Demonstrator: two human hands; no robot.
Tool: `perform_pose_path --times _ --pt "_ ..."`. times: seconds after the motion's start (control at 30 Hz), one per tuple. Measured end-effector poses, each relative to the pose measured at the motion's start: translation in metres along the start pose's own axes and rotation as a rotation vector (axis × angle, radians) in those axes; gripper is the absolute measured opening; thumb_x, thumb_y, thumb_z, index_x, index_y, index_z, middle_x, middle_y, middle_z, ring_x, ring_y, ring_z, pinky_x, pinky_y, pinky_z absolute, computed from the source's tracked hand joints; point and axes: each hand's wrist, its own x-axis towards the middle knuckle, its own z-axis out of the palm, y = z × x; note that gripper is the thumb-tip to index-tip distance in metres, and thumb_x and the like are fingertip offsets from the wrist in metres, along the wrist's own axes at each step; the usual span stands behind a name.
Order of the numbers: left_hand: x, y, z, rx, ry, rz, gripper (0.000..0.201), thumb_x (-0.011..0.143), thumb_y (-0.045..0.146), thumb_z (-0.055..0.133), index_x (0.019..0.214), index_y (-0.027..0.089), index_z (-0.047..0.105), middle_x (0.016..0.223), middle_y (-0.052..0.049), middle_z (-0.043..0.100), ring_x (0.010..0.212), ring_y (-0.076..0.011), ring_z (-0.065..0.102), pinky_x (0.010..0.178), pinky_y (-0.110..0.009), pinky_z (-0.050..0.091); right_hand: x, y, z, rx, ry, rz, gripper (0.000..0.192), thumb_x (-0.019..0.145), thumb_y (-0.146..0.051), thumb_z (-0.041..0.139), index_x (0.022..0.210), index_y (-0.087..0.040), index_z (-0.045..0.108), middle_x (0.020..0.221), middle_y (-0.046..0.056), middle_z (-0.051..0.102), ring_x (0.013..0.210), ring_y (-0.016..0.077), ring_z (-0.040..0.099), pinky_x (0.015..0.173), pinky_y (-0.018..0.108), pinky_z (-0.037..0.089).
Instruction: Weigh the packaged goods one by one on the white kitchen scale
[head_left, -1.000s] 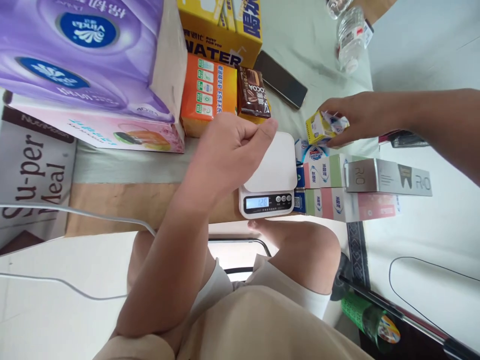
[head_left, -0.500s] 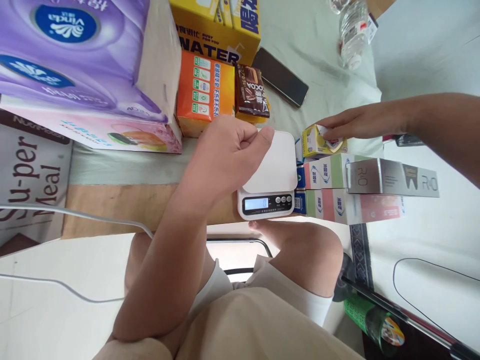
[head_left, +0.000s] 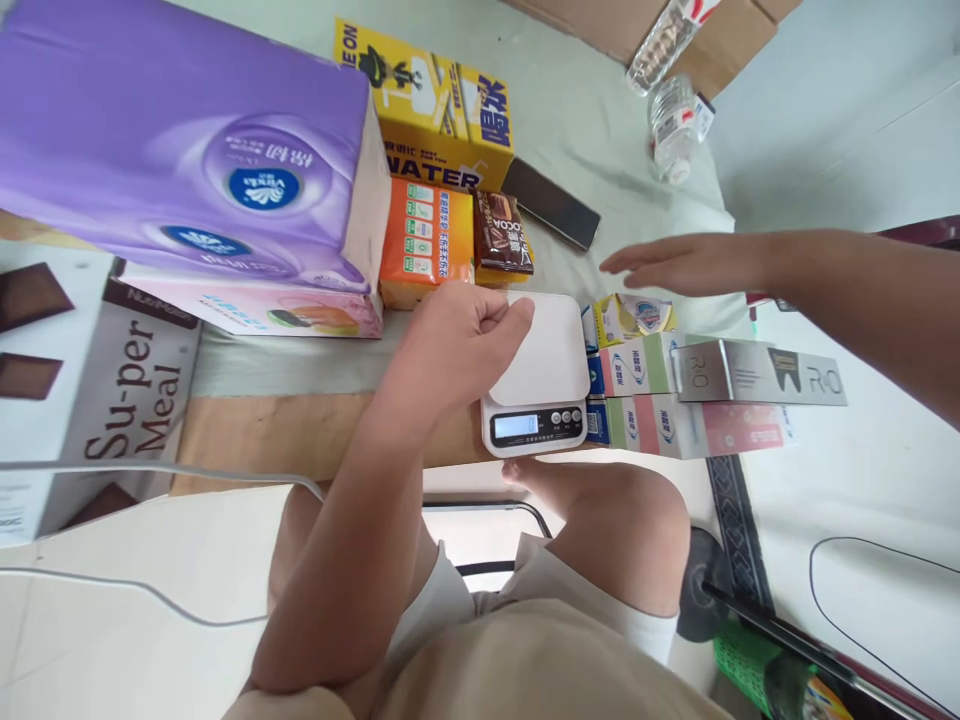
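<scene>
I see pale cloth on the table [head_left: 600,110]; my left hand [head_left: 457,340] fisted empty, right hand [head_left: 675,265] flat, released; "Vinda" tissue pack [head_left: 187,170] at ten o'clock.

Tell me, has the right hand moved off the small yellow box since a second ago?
Yes. The right hand has let go and lifted away toward the phone; the yellow box now sits beside the scale.

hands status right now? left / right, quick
Left hand: closed in a loose fist at the edge of the white scale, nothing visibly held.
Right hand: open, fingers flat, hovering above the small yellow box, holding nothing.
</scene>
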Motion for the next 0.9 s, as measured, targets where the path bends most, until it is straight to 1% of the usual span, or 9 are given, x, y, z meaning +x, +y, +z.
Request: perform_pose_path --times 0.07,0.13,0.23,0.3,0.43,0.53,0.67,0.77,0.9 --pt "-0.001 -0.001 -0.001 0.022 -0.015 -0.013 0.049 0.094 0.033 0.056 0.060 0.020 0.023 0.061 0.003 0.022 0.056 -0.0090 0.022 0.052 -0.032 0.016 0.004 -0.021 -0.010 0.094 0.002 -0.019 0.042 0.100 -0.042 0.052 0.134 -0.025 0.070 0.147 0.007 0.066 0.142 0.0285 0.059 0.124 0.048 0.045" --pt "-0.002 -0.002 -0.002 0.047 -0.033 -0.022 0.048 0.093 0.035 0.056 0.060 0.020 0.024 0.061 0.003 0.023 0.056 -0.0091 0.023 0.052 -0.031 0.017 0.007 -0.048 -0.017 0.230 -0.025 -0.059 0.044 0.101 -0.045 0.052 0.135 -0.020 0.065 0.145 0.013 0.065 0.135 0.0303 0.061 0.117 0.053 0.051" --pt "-0.002 -0.003 -0.002 0.070 -0.056 -0.029 0.047 0.092 0.035 0.055 0.059 0.020 0.025 0.059 0.003 0.025 0.055 -0.0094 0.025 0.052 -0.031 0.017 0.012 -0.086 -0.016 0.322 -0.099 -0.099 0.049 0.101 -0.052 0.052 0.137 -0.019 0.057 0.150 0.015 0.059 0.125 0.0268 0.065 0.108 0.051 0.059" --pt "-0.003 -0.006 -0.003 0.075 -0.053 -0.025 0.047 0.092 0.035 0.055 0.058 0.020 0.026 0.058 0.003 0.026 0.055 -0.0095 0.026 0.051 -0.031 0.018 0.017 -0.101 -0.010 0.351 -0.159 -0.094 0.056 0.099 -0.058 0.056 0.139 -0.020 0.051 0.152 0.014 0.056 0.119 0.0251 0.066 0.106 0.053 0.060" --pt "-0.005 -0.011 -0.008 0.076 -0.019 -0.003 0.047 0.091 0.036 0.056 0.058 0.020 0.026 0.060 0.002 0.026 0.056 -0.0094 0.025 0.051 -0.031 0.018 0.028 -0.108 0.004 0.468 -0.263 -0.079 0.058 0.098 -0.055 0.059 0.142 -0.022 0.038 0.150 0.011 0.059 0.107 0.0186 0.068 0.106 0.051 0.060" --pt "-0.006 -0.014 -0.012 0.078 -0.001 -0.008 0.048 0.092 0.035 0.057 0.057 0.020 0.027 0.058 0.003 0.026 0.055 -0.0090 0.025 0.050 -0.031 0.018 0.039 -0.108 0.012 0.591 -0.287 0.003 0.054 0.093 -0.043 0.069 0.136 -0.028 0.040 0.145 0.004 0.064 0.108 0.0185 0.071 0.103 0.045 0.062" --pt "-0.005 -0.013 -0.014 0.067 0.000 -0.007 0.050 0.093 0.033 0.058 0.057 0.020 0.026 0.056 0.003 0.027 0.054 -0.0087 0.026 0.051 -0.031 0.018 0.052 -0.113 0.023 0.778 -0.226 0.091 0.059 0.081 -0.025 0.083 0.124 -0.033 0.043 0.136 -0.001 0.068 0.110 0.0212 0.074 0.094 0.044 0.065" --pt "-0.005 -0.010 -0.012 0.062 -0.002 -0.011 0.051 0.094 0.032 0.058 0.057 0.020 0.025 0.057 0.003 0.026 0.055 -0.0089 0.026 0.053 -0.032 0.019 0.054 -0.120 0.029 0.780 -0.168 0.104 0.072 0.076 -0.021 0.086 0.130 -0.033 0.040 0.135 0.000 0.069 0.109 0.0208 0.073 0.096 0.049 0.065" --pt "-0.006 -0.010 -0.010 0.074 -0.013 -0.013 0.050 0.094 0.030 0.058 0.059 0.020 0.024 0.060 0.003 0.025 0.057 -0.0097 0.025 0.055 -0.033 0.019 0.054 -0.120 0.033 0.724 -0.095 0.103 0.080 0.077 -0.021 0.083 0.139 -0.034 0.035 0.143 0.003 0.064 0.107 0.0208 0.071 0.099 0.054 0.063"
